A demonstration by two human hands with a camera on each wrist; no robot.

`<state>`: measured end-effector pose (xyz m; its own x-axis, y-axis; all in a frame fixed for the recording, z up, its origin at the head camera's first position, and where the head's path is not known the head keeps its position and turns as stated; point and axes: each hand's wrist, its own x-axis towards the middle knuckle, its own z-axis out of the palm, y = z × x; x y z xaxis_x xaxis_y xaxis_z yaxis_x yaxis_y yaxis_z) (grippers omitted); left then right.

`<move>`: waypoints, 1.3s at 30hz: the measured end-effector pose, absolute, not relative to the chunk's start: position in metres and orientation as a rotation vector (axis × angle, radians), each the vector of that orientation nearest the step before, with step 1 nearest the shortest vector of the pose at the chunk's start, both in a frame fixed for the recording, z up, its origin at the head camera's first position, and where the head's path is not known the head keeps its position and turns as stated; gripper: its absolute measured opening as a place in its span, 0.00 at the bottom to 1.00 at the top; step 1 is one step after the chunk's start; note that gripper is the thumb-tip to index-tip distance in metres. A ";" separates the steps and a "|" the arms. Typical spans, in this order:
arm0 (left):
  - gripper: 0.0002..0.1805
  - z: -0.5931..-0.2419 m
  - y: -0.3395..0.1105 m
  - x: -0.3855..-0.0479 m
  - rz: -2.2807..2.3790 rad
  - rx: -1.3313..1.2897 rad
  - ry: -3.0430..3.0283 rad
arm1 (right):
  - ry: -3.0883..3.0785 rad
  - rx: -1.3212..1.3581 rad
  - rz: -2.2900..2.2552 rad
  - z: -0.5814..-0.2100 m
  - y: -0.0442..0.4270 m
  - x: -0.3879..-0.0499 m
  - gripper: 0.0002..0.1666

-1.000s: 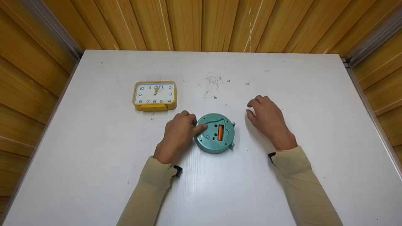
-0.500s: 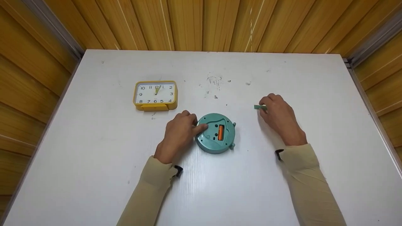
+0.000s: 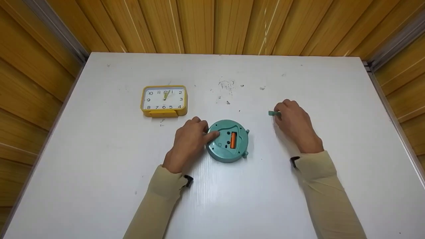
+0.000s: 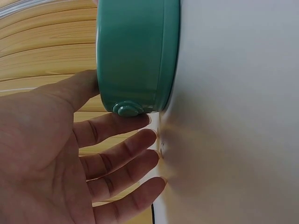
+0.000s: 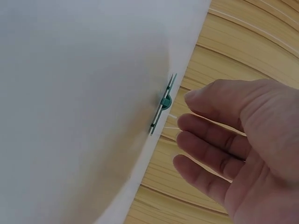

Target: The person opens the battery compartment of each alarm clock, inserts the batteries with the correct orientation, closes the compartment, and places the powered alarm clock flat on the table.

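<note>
A round green alarm clock (image 3: 227,156) lies face down on the table in the head view. An orange battery (image 3: 233,140) sits in its uncovered compartment. My left hand (image 3: 188,142) grips the clock's left edge. Its thumb lies on the back, and in the left wrist view the index finger touches the rim by a small round button (image 4: 128,109). To the right of the clock, a small green battery cover (image 3: 273,113) is partly hidden by my right hand (image 3: 295,123). In the right wrist view the cover stands on the table, just apart from my loosely bent fingers.
A yellow rectangular alarm clock (image 3: 164,101) stands further back on the left, its dial facing up toward me. The white table (image 3: 99,159) has dark marks near its middle. Wood-look panels (image 3: 212,26) close in the back and both sides.
My right hand has moved right and slightly back, and the green cover now shows beside its fingertips. Over the last half second it has barely shifted. The left hand and the green clock stay put.
</note>
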<state>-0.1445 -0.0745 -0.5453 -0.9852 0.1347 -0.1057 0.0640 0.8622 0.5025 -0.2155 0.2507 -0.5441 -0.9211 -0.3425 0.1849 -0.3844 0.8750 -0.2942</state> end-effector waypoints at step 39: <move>0.22 -0.547 -0.076 -0.145 0.739 0.182 2.906 | -3.015 0.573 0.337 -0.545 0.238 -0.214 0.06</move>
<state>-0.1454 -0.0755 -0.5465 -0.9832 0.1507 -0.1030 0.0832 0.8723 0.4818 -0.2142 0.2384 -0.5453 -0.9297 -0.3562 0.0935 -0.3681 0.9073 -0.2032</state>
